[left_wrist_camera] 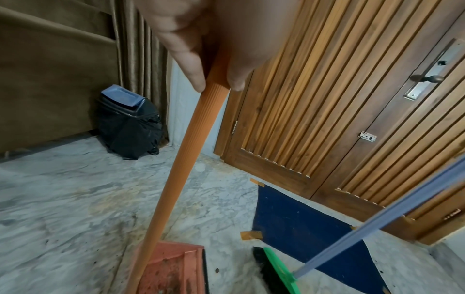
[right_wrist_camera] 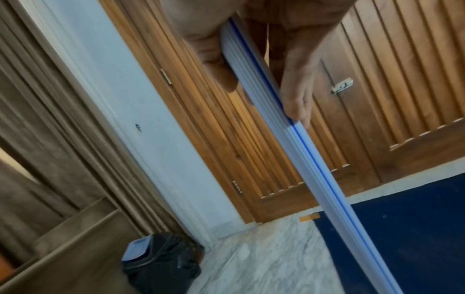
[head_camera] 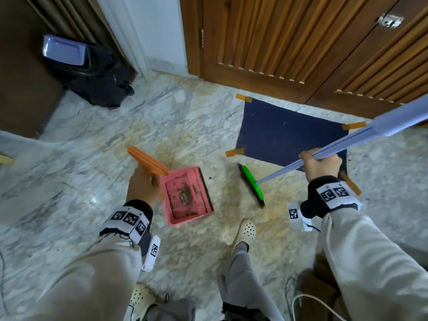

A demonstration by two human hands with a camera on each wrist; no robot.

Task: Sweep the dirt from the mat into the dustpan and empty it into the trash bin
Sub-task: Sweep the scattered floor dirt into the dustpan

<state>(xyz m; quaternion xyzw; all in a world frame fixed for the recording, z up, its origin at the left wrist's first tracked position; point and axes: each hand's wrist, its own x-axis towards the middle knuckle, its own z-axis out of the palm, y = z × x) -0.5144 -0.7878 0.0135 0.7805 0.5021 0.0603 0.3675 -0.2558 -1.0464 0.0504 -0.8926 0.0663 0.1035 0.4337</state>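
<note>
The left hand [head_camera: 143, 184] has its grip clamped around the orange handle [left_wrist_camera: 181, 159] of the pink dustpan [head_camera: 186, 193]; in the left wrist view thumb and fingers [left_wrist_camera: 193, 65] wrap the ribbed shaft from both sides. The dustpan sits on the marble floor [head_camera: 92, 140] with its dark front lip facing the broom, and dark dirt [head_camera: 184, 195] lies inside the tray. The right hand [head_camera: 320, 165] has its grip clamped around the pale blue broom handle [head_camera: 347, 142], with the fingers [right_wrist_camera: 297, 93] curled over the shaft in the right wrist view. The green broom head [head_camera: 252, 185] stands on the floor just beside the dustpan's lip, apart from it, with black bristles turned toward the pan. One dark speck [head_camera: 210, 178] lies on the floor between the two. The dark blue mat [head_camera: 289, 133] lies flat in front of the wooden slatted doors [head_camera: 289, 42], held at its corners by orange tape [head_camera: 235, 152]; a few pale specks show on its surface. The trash bin [head_camera: 76, 59], lined with a black bag and topped by a bluish swing lid, stands well apart from the dustpan, in the corner by the white door frame [head_camera: 143, 31] and a brown curtain [left_wrist_camera: 62, 69]. Two light perforated clogs [head_camera: 245, 230] show at the bottom of the head view.
</note>
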